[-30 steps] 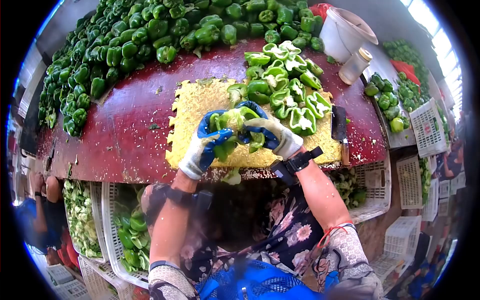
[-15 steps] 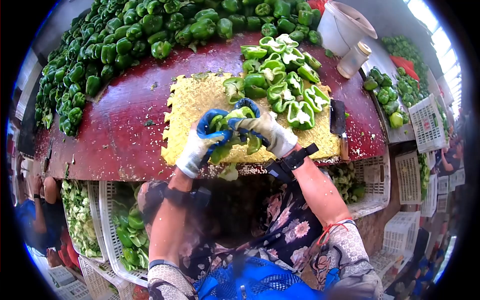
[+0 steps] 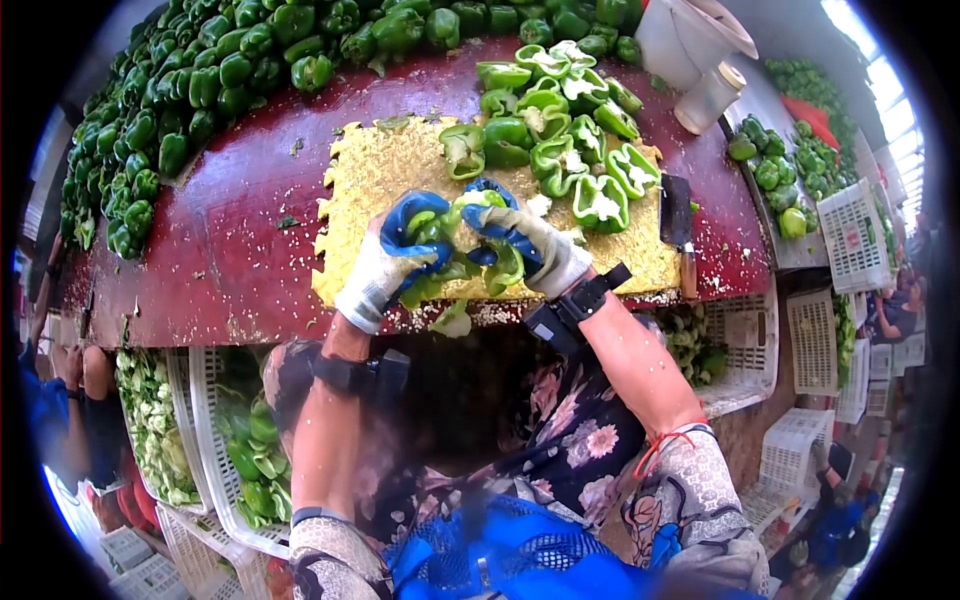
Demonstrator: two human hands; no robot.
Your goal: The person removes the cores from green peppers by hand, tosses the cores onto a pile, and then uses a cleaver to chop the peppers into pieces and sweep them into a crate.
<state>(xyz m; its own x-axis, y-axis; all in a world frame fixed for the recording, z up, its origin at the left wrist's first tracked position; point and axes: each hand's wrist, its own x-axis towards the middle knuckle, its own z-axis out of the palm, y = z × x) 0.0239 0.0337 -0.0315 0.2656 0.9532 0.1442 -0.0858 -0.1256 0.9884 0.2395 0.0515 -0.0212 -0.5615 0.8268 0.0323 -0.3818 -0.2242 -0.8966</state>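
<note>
My left hand, in a white glove with blue coating, is closed around green bell pepper pieces. Opposite it, my right hand, gloved alike, grips a cut green bell pepper; its pale inside shows between the hands. Both hands are over the yellow mat near the table's front edge. A loose pepper piece is at that edge, below my hands. Halved bell peppers lie cut side up beyond my right hand. To their right rests a cleaver. The fingers partly hide the pieces held.
Whole green peppers are heaped across the back left of the red table. A white bucket and a jar stand at back right. Crates with pepper pieces sit below the front edge. Other people are at the sides.
My hands have moved slightly apart, and the pepper between them shows more of its pale inside. The whole view has shifted a little, with the table appearing higher.
</note>
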